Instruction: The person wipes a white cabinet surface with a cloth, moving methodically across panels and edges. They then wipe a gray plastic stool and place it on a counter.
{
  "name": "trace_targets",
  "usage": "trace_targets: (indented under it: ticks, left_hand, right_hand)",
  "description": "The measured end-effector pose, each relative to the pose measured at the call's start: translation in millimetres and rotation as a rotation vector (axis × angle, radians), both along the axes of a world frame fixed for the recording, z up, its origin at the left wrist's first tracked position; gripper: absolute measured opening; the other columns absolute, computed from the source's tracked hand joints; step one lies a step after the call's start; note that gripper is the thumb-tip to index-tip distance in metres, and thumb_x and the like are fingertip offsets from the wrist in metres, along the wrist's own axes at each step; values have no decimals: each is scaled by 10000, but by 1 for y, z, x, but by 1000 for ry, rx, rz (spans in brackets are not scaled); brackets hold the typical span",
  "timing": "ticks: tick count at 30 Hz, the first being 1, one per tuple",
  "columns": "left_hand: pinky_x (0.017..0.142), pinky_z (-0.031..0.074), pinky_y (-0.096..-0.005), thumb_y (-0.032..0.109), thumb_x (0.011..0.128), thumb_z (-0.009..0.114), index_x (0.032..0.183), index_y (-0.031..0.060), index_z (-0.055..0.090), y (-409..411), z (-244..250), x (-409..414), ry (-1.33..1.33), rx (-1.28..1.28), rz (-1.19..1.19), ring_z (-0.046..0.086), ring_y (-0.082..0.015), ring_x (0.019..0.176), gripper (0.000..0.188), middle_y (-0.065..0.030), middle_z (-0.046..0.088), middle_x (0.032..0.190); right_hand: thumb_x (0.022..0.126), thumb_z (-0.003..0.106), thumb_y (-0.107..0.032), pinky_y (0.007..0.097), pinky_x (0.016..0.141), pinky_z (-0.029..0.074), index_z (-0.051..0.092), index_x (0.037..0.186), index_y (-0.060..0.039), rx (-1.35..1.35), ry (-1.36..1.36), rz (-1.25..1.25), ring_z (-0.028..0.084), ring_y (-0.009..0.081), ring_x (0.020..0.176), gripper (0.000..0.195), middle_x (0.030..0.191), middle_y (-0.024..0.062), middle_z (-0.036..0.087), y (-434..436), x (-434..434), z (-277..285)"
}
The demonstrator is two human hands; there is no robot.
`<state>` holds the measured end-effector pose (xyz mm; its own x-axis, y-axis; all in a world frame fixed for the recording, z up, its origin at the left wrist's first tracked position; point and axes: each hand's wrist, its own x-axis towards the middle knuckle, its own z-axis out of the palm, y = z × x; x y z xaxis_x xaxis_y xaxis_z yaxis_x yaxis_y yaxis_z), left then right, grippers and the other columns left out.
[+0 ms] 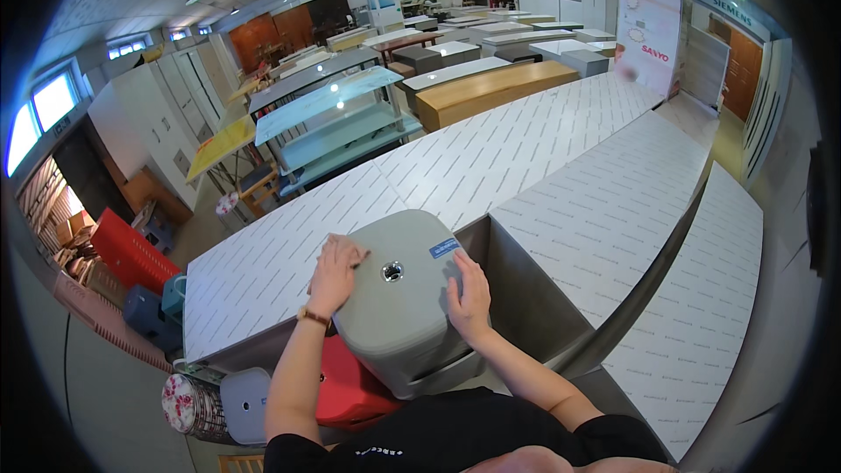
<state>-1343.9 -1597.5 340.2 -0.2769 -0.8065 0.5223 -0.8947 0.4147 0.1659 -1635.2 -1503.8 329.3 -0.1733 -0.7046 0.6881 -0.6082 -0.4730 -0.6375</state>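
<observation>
A grey plastic stool (401,302) with a round hole in its seat and a blue sticker stands upright before me, apparently on top of others in a stack. My left hand (336,269) rests at the seat's left edge, holding a small pinkish-brown thing, perhaps a cloth. At the right edge, beside the sticker, my right hand (470,295) lies against the stool with the fingers slightly spread. Below my left forearm is a red stool (351,384), and farther left a blue-grey stool (240,401) with a similar hole.
A long counter with a white printed covering (282,263) runs behind the stool. Its dark open recess (525,269) lies to the right. A flower-patterned round stool (181,401) stands at lower left. Glass-topped tables (328,105) and a wooden bench-like unit (493,95) stand beyond.
</observation>
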Motion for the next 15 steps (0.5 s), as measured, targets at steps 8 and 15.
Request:
trace_targets:
  ticks: [8,15]
  left_hand:
    - [991,352,-602,457,929,473,1235,141,586,-88,39,-130,-9,438,244,456,-467,1191,454,-214,544,1262]
    - [1024,283,-606,434,866,536,1086,121,698,-81,6,-222,-278,304,-104,384,-430,1258,416,-178,559,1219]
  right_hand:
    - [898,600,-163,425,1110,297,435,1357,-1,27,-211,278,403,342,1319,514,1415,179,442,6,-33,1]
    - [938,510,-139,420,1112,285,436,1348,20,18,-289,230,398,350,1312,446,1423,196,422,19,-54,-1]
